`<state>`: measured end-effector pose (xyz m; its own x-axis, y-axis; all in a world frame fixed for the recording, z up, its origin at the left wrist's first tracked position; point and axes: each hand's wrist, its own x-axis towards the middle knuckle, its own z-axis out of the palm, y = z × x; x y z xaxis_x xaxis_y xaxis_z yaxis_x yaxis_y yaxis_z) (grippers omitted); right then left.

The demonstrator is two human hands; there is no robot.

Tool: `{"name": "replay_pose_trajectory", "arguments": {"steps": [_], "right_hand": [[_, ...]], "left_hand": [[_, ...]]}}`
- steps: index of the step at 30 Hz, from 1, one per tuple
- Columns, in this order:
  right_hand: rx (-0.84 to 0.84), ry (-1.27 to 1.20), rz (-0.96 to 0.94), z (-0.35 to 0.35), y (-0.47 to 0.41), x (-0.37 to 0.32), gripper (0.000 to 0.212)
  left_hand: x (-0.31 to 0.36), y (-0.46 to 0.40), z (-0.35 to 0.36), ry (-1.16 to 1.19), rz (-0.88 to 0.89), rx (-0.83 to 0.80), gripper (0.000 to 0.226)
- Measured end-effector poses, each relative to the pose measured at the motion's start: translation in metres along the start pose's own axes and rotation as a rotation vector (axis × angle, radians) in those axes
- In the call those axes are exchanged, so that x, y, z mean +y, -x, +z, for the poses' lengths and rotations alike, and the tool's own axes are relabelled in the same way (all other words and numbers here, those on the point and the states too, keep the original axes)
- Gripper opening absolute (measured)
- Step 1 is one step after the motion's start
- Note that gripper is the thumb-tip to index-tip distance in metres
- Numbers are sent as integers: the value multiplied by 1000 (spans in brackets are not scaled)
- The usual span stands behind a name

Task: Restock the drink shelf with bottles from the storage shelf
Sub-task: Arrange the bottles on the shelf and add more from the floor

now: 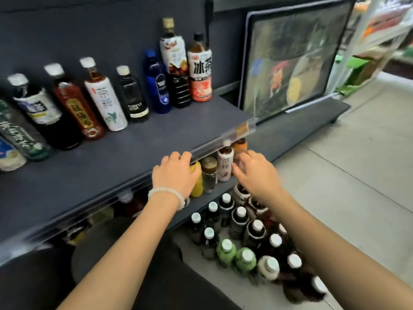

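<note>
Above and beyond your hands runs the wide dark drink shelf (125,153), with a row of bottles (105,97) standing along its back wall, well apart from your fingers. Its front edge carries a clear price rail (223,139) that overhangs the lower storage shelf (225,186), so it sits right over the bottle tops you are reaching among. To the right of your right hand leans a large framed screen (290,59) on a low dark platform (308,121). Below your forearms, a cluster of capped bottles (245,238) stands on the floor (357,175).

Your left hand (176,173), with a pale bead bracelet (169,193) at the wrist, curls over the top of a yellow bottle (197,186) just under the rail. Your right hand (257,173) is spread, fingers loose, holding nothing, beside a white-labelled bottle (225,166). Between your hands stands a clear bottle with a brown cap (209,173).
</note>
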<state>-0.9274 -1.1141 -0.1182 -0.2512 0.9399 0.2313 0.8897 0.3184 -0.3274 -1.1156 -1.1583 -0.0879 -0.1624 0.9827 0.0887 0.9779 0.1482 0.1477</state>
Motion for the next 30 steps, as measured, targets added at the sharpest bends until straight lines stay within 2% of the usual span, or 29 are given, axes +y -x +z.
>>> {"name": "replay_pose_trajectory", "arguments": {"steps": [6, 12, 18, 22, 27, 30], "right_hand": [[-36, -51, 182, 0, 63, 73, 32], [-129, -109, 307, 38, 119, 112, 30], [-182, -101, 340, 69, 149, 119, 28], [-304, -53, 349, 88, 168, 113, 30], [-502, 39, 391, 105, 183, 110, 36], [-536, 89, 422, 111, 188, 107, 37]], "left_hand": [[63, 27, 52, 60, 46, -122, 42], [77, 62, 125, 131, -54, -298, 42], [77, 95, 168, 67, -2, -427, 44], [67, 99, 180, 59, -3, -481, 43], [78, 100, 190, 29, 159, -526, 45], [81, 99, 197, 8, 207, -552, 42]]}}
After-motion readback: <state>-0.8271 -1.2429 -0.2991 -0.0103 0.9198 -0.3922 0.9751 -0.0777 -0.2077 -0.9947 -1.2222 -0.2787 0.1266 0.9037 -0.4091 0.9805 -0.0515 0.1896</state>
